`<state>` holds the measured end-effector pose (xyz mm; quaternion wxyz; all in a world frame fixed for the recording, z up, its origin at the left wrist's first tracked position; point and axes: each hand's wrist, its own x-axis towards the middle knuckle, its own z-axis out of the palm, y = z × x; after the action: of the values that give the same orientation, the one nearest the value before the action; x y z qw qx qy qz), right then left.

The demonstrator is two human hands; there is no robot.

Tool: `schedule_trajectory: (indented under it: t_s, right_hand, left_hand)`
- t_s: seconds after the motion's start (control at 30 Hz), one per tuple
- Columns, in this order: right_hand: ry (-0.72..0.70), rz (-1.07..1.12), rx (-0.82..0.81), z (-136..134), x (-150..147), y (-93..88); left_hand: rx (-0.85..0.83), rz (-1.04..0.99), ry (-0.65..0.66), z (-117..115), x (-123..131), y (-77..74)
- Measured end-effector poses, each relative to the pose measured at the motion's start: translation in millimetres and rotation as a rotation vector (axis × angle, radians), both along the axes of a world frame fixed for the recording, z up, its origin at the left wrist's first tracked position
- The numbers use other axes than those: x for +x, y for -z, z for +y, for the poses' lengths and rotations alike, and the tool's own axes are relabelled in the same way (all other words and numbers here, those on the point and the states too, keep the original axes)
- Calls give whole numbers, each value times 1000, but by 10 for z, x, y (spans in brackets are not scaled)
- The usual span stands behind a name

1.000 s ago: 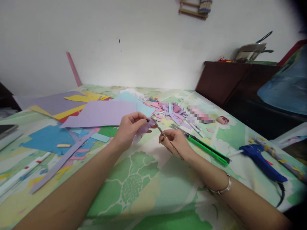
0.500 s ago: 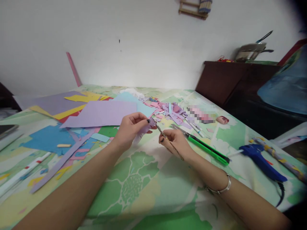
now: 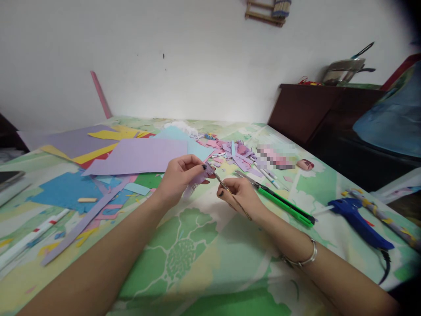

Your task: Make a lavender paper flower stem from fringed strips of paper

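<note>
My left hand (image 3: 179,177) pinches a small fringed strip of lilac paper (image 3: 196,181) above the green flowered tablecloth (image 3: 184,250). My right hand (image 3: 241,195) is closed round a pair of small scissors (image 3: 219,181). Their blades point up and left and meet the edge of the lilac strip beside my left fingertips. A silver bangle (image 3: 305,259) sits on my right wrist.
Sheets of lilac (image 3: 138,156), blue (image 3: 66,191), yellow and purple paper lie at left. Paper scraps (image 3: 237,153) and pens are heaped behind the hands. A green utility knife (image 3: 283,204) and a blue glue gun (image 3: 358,224) lie at right. A dark cabinet (image 3: 305,109) stands beyond.
The hands stay nearly still. The scissor tips have moved slightly further into the lilac strip.
</note>
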<state>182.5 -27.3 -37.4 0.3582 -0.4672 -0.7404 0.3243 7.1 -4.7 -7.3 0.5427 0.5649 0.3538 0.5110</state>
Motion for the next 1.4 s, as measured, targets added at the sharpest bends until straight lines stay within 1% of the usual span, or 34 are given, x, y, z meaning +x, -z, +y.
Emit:
schedule_trajectory:
  t_s: [0.63, 1.03, 1.4]
  right_hand:
    - [19, -15, 24, 15, -3, -2]
    - [37, -56, 47, 21, -6, -7]
    - [46, -74, 23, 30, -8, 0]
  left_hand:
    - [17, -11, 21, 0, -6, 10]
    - [7, -13, 5, 3, 0, 0]
    - [10, -6, 6, 16, -6, 10]
